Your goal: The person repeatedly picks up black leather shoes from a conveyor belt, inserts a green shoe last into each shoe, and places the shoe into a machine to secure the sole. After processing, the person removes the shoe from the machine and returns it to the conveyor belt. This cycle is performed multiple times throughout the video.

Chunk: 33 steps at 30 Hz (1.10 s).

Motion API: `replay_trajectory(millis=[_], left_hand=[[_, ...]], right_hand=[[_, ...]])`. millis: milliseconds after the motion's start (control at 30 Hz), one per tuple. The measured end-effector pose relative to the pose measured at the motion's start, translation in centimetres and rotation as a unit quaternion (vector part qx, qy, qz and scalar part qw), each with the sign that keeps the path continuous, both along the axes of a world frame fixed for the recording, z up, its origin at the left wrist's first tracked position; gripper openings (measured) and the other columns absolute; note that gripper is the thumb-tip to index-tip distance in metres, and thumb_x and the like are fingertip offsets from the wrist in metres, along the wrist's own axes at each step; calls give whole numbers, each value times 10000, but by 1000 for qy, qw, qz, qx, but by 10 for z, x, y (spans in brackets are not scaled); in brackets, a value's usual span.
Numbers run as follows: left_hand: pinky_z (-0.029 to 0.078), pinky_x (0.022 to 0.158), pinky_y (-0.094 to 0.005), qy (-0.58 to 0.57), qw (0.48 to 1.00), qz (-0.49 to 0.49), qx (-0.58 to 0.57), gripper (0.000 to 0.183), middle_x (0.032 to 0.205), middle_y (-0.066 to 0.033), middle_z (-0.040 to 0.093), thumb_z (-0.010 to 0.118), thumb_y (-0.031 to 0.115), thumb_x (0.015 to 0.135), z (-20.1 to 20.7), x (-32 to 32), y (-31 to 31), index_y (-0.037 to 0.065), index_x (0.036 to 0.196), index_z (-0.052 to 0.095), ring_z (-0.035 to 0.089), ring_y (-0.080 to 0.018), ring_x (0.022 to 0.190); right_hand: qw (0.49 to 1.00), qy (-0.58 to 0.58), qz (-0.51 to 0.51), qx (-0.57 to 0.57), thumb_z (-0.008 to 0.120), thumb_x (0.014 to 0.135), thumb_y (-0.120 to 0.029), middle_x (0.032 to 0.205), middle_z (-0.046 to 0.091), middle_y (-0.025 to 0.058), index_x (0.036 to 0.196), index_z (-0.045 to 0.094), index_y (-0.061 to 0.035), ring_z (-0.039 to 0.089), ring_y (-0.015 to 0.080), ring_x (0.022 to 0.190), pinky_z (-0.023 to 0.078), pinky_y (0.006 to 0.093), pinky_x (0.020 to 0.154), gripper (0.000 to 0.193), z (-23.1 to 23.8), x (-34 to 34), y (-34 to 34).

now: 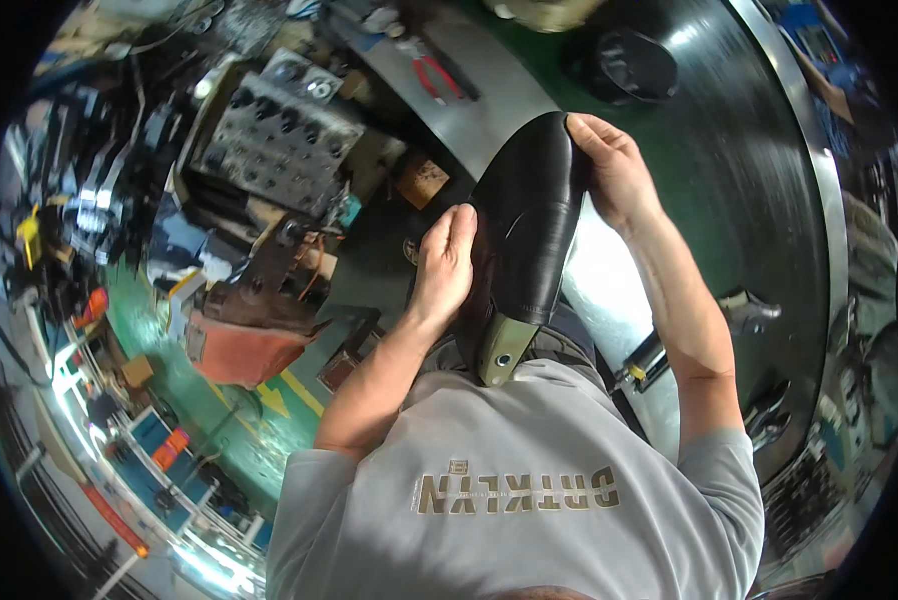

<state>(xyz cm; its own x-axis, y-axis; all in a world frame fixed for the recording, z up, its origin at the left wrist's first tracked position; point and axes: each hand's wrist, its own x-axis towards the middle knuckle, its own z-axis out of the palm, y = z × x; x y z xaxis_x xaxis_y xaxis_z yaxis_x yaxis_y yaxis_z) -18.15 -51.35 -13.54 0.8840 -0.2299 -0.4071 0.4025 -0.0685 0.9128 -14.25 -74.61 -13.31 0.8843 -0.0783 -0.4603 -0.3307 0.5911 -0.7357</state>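
Observation:
A black leather shoe upper point(539, 190) is stretched over a greenish shoe last point(509, 350), held in front of my chest with its rounded toe pointing away from me. The last's bare heel end, with a round hole in it, shows nearest my body. My left hand point(444, 262) grips the left side of the upper, thumb lying along its edge. At the toe, my right hand point(617, 170) pinches the right edge between thumb and fingers. The underside of the shoe is hidden from view.
Red-handled pliers point(431, 78) lie on a metal surface ahead. A black bin-like container point(637, 66) stands at the far right, by a curved metal-rimmed table point(827, 190). Left is a machine with a metal block point(279, 135) and an orange-red piece point(244, 345). Another hand tool point(749, 310) lies beyond my right forearm.

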Motion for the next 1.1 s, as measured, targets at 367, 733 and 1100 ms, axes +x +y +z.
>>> replay_trajectory(millis=[367,733,1100], left_hand=[[472,743,-230,-95,964,243,-43,368,922,-16,644,397,289,1056,91,25,200,3,1017,625,570,-64,807],[523,774,-272,-145,878,437,-133,362,1032,-72,660,378,275,1051,145,54,377,-5,1114,600,627,-128,889],[533,765,-319,-95,834,445,-313,356,1014,-66,647,402,327,1046,143,119,472,25,1108,581,624,-149,853]], right_hand=[[975,-159,138,-66,532,1006,-346,852,621,-3,1030,599,-26,568,56,776,485,237,701,328,91,102,257],[964,-133,211,91,339,1058,-375,896,645,86,1008,589,-18,618,141,785,531,302,739,439,125,129,483],[940,-156,279,118,534,1007,-281,907,645,0,982,633,-73,588,54,819,468,221,731,232,124,171,567]])
